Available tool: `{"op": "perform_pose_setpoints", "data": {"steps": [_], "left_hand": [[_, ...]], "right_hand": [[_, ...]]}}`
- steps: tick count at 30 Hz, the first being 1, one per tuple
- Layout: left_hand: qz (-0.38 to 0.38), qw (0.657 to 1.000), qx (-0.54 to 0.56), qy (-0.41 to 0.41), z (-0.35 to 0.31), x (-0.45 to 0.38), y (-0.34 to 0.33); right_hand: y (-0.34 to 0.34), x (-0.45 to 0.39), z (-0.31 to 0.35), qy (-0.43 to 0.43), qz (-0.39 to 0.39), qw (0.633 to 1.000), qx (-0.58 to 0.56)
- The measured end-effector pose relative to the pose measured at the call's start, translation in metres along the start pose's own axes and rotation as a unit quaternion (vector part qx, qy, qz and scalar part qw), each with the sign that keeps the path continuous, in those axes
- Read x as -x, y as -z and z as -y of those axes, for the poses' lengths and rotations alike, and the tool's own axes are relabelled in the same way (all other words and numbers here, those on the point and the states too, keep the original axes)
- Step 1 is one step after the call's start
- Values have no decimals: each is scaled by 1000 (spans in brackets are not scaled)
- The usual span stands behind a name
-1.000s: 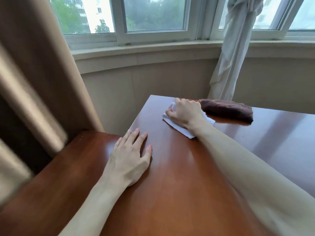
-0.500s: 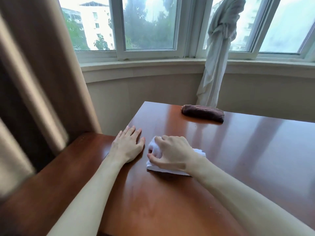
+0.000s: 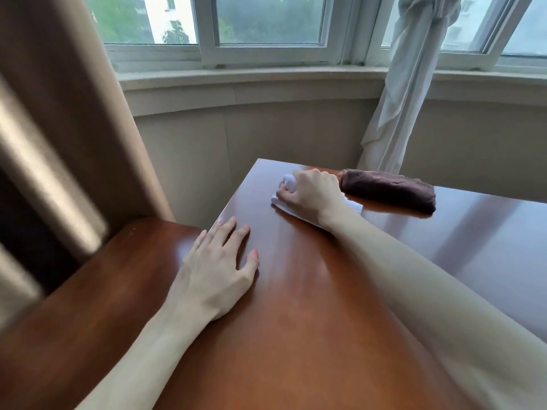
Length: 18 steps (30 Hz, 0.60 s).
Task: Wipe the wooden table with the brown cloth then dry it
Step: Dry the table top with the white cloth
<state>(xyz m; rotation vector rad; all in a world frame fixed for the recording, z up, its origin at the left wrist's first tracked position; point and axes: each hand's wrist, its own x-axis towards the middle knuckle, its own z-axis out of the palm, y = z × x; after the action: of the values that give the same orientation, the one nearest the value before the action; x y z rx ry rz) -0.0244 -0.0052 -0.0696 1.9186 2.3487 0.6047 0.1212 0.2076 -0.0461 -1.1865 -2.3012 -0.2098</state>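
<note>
Bunching a white cloth (image 3: 288, 182) in its grip, the right hand (image 3: 313, 194) dries the surface's (image 3: 310, 306) far-left corner, while the left hand (image 3: 214, 270) lies flat for support and the brown cloth (image 3: 387, 189) rests just beside, apparently done with.

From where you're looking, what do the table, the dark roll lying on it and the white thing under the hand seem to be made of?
Wooden table: reddish-brown wood or veneer with a glossy varnish, since it mirrors the window light. Brown cloth: soft, fuzzy fabric, probably terry or microfibre, matte and rolled. White cloth, gripped by the right hand: thin and crumpled, either cotton or paper towel; I can't tell which.
</note>
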Motion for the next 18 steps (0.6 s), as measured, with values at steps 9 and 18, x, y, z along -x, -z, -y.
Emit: {"op": "perform_pose_setpoints", "data": {"steps": [9, 18], "left_hand": [[-3, 1000, 10, 6, 2, -3, -1], [30, 999, 6, 10, -10, 1, 11]], "right_hand": [[-18, -31, -8, -52, 44, 997, 40], [97, 152, 83, 58, 89, 994, -18]]}}
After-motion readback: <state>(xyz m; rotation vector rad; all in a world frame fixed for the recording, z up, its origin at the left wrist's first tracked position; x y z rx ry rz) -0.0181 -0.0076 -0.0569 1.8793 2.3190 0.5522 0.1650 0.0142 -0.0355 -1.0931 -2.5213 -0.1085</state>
